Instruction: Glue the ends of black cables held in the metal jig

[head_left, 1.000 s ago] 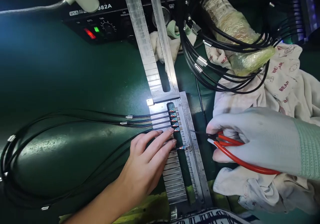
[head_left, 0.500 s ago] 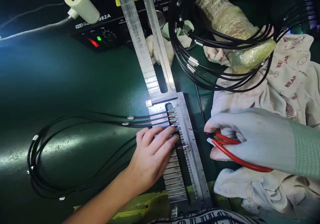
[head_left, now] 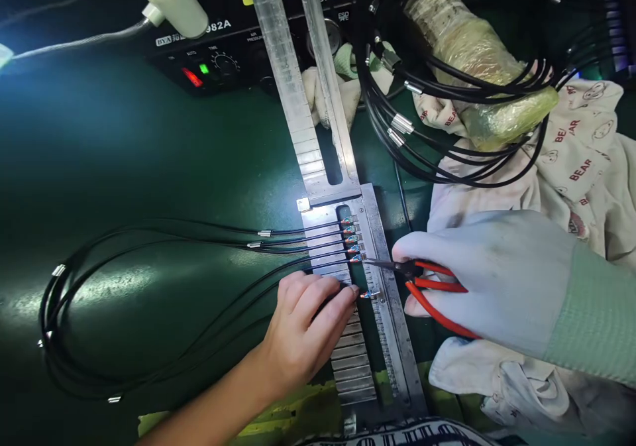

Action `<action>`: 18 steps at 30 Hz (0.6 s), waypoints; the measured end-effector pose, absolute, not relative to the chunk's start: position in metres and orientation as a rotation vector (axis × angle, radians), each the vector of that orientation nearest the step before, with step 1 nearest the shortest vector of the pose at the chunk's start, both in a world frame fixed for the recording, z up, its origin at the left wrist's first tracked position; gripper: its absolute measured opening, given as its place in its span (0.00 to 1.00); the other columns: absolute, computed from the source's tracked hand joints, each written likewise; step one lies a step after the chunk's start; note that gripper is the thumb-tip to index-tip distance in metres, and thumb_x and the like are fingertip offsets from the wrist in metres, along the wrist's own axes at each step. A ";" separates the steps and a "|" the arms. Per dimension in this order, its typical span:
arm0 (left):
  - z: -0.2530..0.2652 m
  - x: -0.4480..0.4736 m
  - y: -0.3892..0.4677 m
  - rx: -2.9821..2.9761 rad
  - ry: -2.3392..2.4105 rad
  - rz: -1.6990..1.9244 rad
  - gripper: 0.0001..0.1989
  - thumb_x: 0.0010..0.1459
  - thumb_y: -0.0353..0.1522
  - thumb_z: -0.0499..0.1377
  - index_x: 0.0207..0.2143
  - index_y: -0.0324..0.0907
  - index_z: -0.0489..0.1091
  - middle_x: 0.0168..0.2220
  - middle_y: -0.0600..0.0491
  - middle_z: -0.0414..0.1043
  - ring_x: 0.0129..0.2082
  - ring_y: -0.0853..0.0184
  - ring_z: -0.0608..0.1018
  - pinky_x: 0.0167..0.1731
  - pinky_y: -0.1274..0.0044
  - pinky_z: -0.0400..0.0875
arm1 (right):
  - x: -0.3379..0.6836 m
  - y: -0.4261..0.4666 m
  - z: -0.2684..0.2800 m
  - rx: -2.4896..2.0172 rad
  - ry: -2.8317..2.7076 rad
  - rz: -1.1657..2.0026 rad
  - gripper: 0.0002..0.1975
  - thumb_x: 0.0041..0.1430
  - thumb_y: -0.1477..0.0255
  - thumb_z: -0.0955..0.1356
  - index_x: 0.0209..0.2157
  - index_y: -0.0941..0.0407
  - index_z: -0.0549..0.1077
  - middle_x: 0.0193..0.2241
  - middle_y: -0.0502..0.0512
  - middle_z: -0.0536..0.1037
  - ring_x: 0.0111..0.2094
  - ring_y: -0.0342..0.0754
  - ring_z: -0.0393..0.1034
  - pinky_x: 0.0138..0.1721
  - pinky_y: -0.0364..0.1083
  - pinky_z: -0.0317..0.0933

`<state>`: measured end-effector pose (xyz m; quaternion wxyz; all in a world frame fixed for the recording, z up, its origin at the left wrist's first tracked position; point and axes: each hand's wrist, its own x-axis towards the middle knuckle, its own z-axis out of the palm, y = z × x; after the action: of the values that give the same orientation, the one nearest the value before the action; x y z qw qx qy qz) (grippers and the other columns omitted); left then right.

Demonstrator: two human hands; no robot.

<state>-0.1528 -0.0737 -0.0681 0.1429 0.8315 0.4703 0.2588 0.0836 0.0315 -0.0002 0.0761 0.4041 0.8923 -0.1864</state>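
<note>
Right hand (head_left: 487, 280) is advanced leftward, bringing the red-handled pliers (head_left: 409, 270) to the upper row's lowest wire end (head_left: 356, 259); left hand's (head_left: 308, 330) fingertips are withdrawn from that end.

Workshop around me, control unit (head_left: 243, 52) with dial (head_left: 224, 63) at upper left, slotted metal jig (head_left: 318, 217) on the surface (head_left: 199, 161), coiled black cables (head_left: 462, 94) upper right, pliers (head_left: 410, 270) in my gloved right hand (head_left: 497, 280)

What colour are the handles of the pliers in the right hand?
Red: the pliers' handles show best in the head view.
</note>
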 end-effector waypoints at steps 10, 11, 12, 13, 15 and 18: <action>-0.072 -0.155 -0.070 2.305 1.271 0.792 0.11 0.61 0.21 0.58 0.47 0.34 0.69 0.38 0.47 0.71 0.38 0.64 0.69 0.38 0.71 0.65 | 0.064 0.032 0.007 1.049 2.590 -0.381 0.09 0.59 0.66 0.67 0.43 0.48 0.73 0.21 0.47 0.73 0.22 0.45 0.61 0.27 0.45 0.38; -0.072 -0.156 -0.070 2.304 1.264 0.793 0.12 0.61 0.21 0.58 0.47 0.34 0.69 0.38 0.47 0.71 0.38 0.64 0.69 0.37 0.71 0.65 | 0.064 0.030 0.006 1.058 2.606 -0.349 0.10 0.59 0.65 0.67 0.43 0.47 0.73 0.20 0.47 0.72 0.21 0.45 0.60 0.27 0.45 0.37; -0.072 -0.156 -0.070 2.302 1.258 0.794 0.12 0.60 0.21 0.59 0.47 0.34 0.70 0.38 0.47 0.71 0.38 0.64 0.69 0.37 0.71 0.65 | 0.064 0.029 0.005 1.065 2.629 -0.310 0.11 0.58 0.64 0.68 0.43 0.48 0.73 0.18 0.46 0.70 0.20 0.45 0.59 0.27 0.45 0.36; -0.072 -0.156 -0.070 2.299 1.254 0.793 0.12 0.60 0.21 0.59 0.47 0.33 0.70 0.38 0.47 0.71 0.37 0.64 0.68 0.37 0.71 0.64 | 0.063 0.028 0.004 1.071 2.643 -0.265 0.12 0.57 0.64 0.68 0.43 0.48 0.72 0.18 0.46 0.69 0.20 0.45 0.59 0.27 0.45 0.35; -0.072 -0.156 -0.070 2.293 1.249 0.789 0.12 0.60 0.21 0.59 0.47 0.33 0.70 0.38 0.47 0.71 0.37 0.64 0.68 0.37 0.70 0.64 | 0.062 0.026 0.002 1.070 2.649 -0.202 0.13 0.56 0.65 0.68 0.43 0.49 0.72 0.16 0.46 0.67 0.19 0.46 0.58 0.27 0.45 0.34; -0.073 -0.157 -0.071 2.288 1.243 0.782 0.12 0.60 0.21 0.59 0.47 0.33 0.70 0.38 0.47 0.71 0.36 0.64 0.68 0.36 0.71 0.63 | 0.059 0.023 0.000 1.064 2.629 -0.186 0.11 0.55 0.65 0.69 0.41 0.50 0.70 0.16 0.47 0.67 0.19 0.47 0.60 0.27 0.45 0.34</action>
<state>-0.1571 -0.0708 -0.0732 0.2100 0.8228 0.4470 0.2812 0.0586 0.0230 0.0003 0.1490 0.3700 0.9147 -0.0648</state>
